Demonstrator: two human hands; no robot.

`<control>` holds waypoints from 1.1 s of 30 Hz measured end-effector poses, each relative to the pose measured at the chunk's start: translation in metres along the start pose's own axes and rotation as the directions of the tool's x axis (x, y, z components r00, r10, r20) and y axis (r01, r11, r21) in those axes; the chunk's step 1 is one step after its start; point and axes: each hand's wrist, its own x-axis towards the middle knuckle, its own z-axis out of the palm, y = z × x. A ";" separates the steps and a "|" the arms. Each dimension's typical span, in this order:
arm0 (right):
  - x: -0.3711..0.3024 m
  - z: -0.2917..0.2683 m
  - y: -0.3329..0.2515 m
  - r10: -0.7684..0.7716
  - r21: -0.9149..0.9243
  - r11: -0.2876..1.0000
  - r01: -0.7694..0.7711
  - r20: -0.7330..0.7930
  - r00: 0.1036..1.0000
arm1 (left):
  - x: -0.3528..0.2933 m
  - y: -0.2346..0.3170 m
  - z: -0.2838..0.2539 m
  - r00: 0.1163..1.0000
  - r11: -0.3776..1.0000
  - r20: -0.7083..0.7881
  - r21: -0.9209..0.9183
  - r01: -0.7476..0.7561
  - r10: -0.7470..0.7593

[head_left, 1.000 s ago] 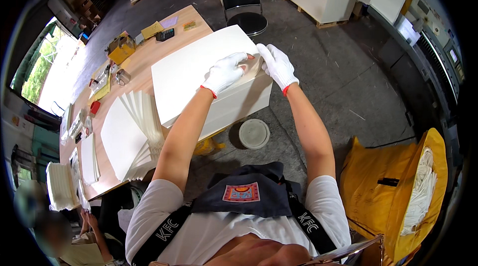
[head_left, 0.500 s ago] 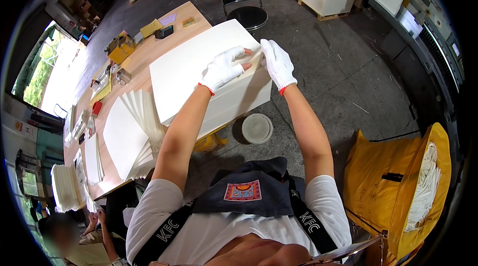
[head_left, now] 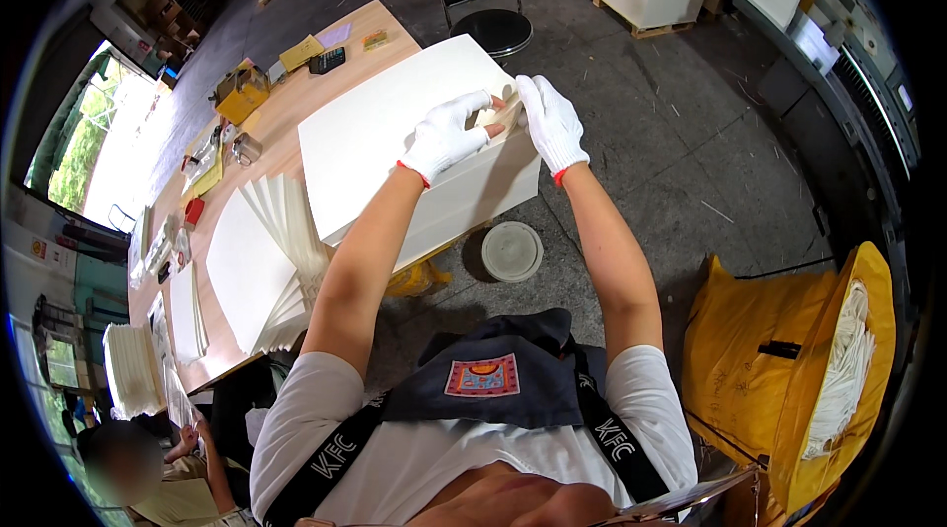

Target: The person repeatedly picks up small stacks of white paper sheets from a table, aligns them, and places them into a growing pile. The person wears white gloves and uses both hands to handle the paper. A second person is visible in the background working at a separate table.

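Observation:
A tall stack of large white paper sheets (head_left: 385, 123) rests at the right end of the wooden table. My left hand (head_left: 444, 140), in a white glove with bare thumb and forefinger tips, lies on top near the stack's right edge. Its thumb and forefinger are spread apart against the sheets. My right hand (head_left: 550, 128), also gloved, is closed along the right edge at the far corner, its fingers close together on the sheet edges. Between the hands, some sheet edges are bent up and slightly separated. The right thumb is hidden.
Fanned white sheets (head_left: 256, 261) lie left of the stack on the table (head_left: 360, 39). A calculator (head_left: 327, 61) and yellow box (head_left: 240, 93) sit farther back. Nearby stand a round bucket (head_left: 512, 252), black chair (head_left: 490, 29) and yellow sack (head_left: 755, 359). A seated person (head_left: 187, 488) is at lower left.
Both hands stay at the stack's right edge. The left hand has shifted very slightly right, with its thumb and forefinger nearer the edge. At lower left, the other person's hands have moved a little.

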 end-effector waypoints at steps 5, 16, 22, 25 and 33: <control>-0.001 -0.001 0.000 0.009 0.017 1.000 -0.009 -0.005 1.000 | 0.002 -0.002 0.002 1.000 1.000 0.007 -0.006 -0.001 0.001; -0.001 0.002 0.003 -0.026 -0.045 0.999 0.025 -0.036 0.999 | 0.002 0.002 0.002 0.999 0.998 0.008 0.048 -0.046 0.046; 0.000 0.004 0.007 -0.025 -0.030 0.999 0.024 -0.025 0.999 | -0.001 0.005 0.001 1.000 0.995 -0.001 0.092 0.030 -0.030; 0.000 0.004 0.007 0.003 -0.023 1.000 -0.004 -0.025 1.000 | 0.001 0.003 0.002 1.000 0.998 0.004 0.060 0.025 -0.025; -0.002 0.002 0.001 0.032 0.018 0.999 -0.032 -0.030 0.999 | 0.000 -0.002 0.006 0.981 0.982 -0.076 0.089 -0.169 0.176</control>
